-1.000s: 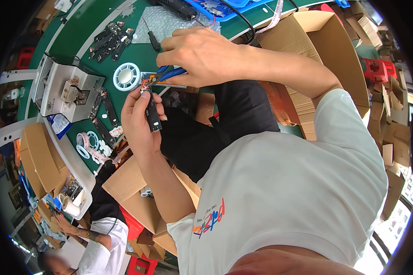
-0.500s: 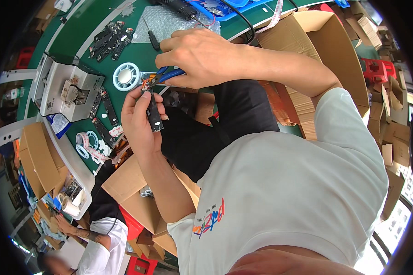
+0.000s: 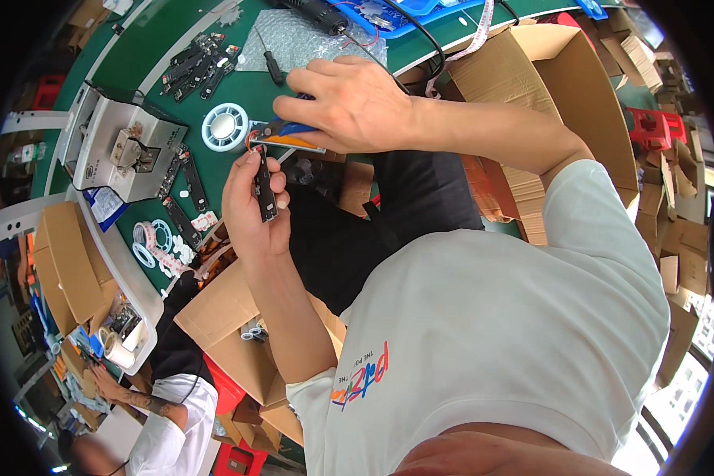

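Note:
A slim black electronic module [image 3: 264, 189] with small white spots is pinched between the thumb and fingers of my left hand [image 3: 246, 194]. Thin reddish wires show at its upper end. My right hand [image 3: 353, 103] is wrapped round blue-handled pliers [image 3: 297, 128], whose jaws point left, just above that wired end. Whether the jaws touch a wire is too small to tell. Under the pliers lies an orange and silver strip [image 3: 300, 142] at the table edge. A white round spool-like wheel [image 3: 224, 127] sits just left of the jaws.
On the green table lie a heap of black modules [image 3: 201, 65], a screwdriver [image 3: 273, 68], bubble wrap [image 3: 297, 44] and a metal fixture box [image 3: 123, 151]. Open cartons stand at right [image 3: 587, 87] and below my left forearm [image 3: 222, 317]. A co-worker's arm [image 3: 147, 401] shows lower left.
My right hand and the pliers have drawn slightly up and away from the module's end. The module in my left hand has turned a little. The whole view has shifted slightly.

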Motion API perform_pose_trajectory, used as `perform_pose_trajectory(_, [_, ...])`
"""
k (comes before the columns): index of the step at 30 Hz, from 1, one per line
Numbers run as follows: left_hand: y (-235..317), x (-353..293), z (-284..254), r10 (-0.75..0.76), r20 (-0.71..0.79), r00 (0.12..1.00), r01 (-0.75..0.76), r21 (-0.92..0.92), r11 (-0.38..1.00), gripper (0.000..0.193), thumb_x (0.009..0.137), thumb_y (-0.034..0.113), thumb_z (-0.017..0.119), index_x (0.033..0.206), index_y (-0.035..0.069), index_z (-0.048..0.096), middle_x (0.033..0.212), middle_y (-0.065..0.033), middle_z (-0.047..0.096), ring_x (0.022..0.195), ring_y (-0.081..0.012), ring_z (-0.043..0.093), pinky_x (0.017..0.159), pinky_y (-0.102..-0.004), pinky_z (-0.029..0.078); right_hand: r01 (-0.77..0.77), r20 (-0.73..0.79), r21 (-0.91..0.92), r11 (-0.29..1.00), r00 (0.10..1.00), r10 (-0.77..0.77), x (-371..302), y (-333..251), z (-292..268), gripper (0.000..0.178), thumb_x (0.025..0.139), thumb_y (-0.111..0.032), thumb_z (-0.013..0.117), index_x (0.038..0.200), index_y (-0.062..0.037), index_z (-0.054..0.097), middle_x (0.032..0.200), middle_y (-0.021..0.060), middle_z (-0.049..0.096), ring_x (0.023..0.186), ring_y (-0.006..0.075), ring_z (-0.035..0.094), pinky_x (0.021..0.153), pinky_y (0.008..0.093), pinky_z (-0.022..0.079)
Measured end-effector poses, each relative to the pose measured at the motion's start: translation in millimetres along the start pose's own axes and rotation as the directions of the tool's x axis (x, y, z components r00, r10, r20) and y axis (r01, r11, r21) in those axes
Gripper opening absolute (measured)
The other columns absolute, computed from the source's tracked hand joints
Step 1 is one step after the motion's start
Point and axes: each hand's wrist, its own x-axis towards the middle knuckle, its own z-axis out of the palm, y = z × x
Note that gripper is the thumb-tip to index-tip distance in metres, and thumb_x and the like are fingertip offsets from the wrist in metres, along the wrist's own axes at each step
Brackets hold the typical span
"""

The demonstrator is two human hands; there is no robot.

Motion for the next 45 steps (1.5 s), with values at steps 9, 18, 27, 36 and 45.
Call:
perform_pose_trajectory(9, [4, -12, 9, 0.034, -0.012, 0.999, -0.031, 0.174, 0.984, 0.023, 0.103, 0.015, 0.062, 0.116, -0.003, 0.065, 0.080, -0.0096, 0.070, 0.054, -0.0099, 0.059, 0.044, -0.0210, 0.046, -0.100, 0.189, 0.038, 0.994, 0.978, 0.091, 9, 8, -21, 0.031, 0.082, -0.029, 0.084, 0.106, -0.0132, 0.072, 0.101, 0.0055, 0.062, 0.090, 0.0257, 0.063, 0.085, 0.0411, 0.050])
perform_pose_trajectory(18, [1, -13, 10, 0.082, -0.026, 0.996, -0.073, 0.264, 0.962, 0.024, 0.102, 0.016, 0.063, 0.115, -0.003, 0.066, 0.078, -0.0097, 0.070, 0.054, -0.0109, 0.059, 0.045, -0.0222, 0.048, -0.150, 0.279, 0.073, 0.986, 0.952, 0.124, 8, 0, -22, 0.029, 0.084, -0.029, 0.084, 0.106, -0.0126, 0.074, 0.102, 0.0058, 0.063, 0.094, 0.0260, 0.064, 0.089, 0.0412, 0.047])
perform_pose_trajectory(27, [1, -13, 11, 0.091, -0.025, 0.996, -0.080, 0.277, 0.957, 0.022, 0.102, 0.016, 0.064, 0.114, -0.003, 0.067, 0.078, -0.0095, 0.070, 0.054, -0.0114, 0.060, 0.045, -0.0231, 0.048, -0.149, 0.280, 0.048, 0.988, 0.951, 0.130, 9, -1, -19, 0.029, 0.083, -0.028, 0.084, 0.106, -0.0125, 0.074, 0.099, 0.0060, 0.063, 0.092, 0.0265, 0.064, 0.087, 0.0426, 0.048])
perform_pose_trajectory(36, [2, -12, 11, 0.086, -0.040, 0.995, -0.073, 0.258, 0.963, 0.021, 0.102, 0.015, 0.063, 0.114, -0.002, 0.065, 0.077, -0.0097, 0.070, 0.053, -0.0109, 0.059, 0.045, -0.0228, 0.047, -0.090, 0.220, 0.073, 0.993, 0.973, 0.072, 10, -1, -17, 0.031, 0.081, -0.027, 0.085, 0.104, -0.0107, 0.073, 0.098, 0.0066, 0.062, 0.087, 0.0269, 0.064, 0.082, 0.0405, 0.051])
perform_pose_trajectory(45, [-1, -8, 7, 0.070, -0.029, 0.997, -0.067, 0.103, 0.992, 0.021, 0.101, 0.015, 0.061, 0.112, -0.002, 0.063, 0.077, -0.0097, 0.069, 0.053, -0.0112, 0.058, 0.045, -0.0226, 0.047, -0.067, 0.076, 0.042, 0.997, 0.995, 0.064, -2, -7, -4, 0.032, 0.080, -0.027, 0.084, 0.105, -0.0109, 0.072, 0.100, 0.0075, 0.061, 0.087, 0.0271, 0.064, 0.081, 0.0388, 0.051])
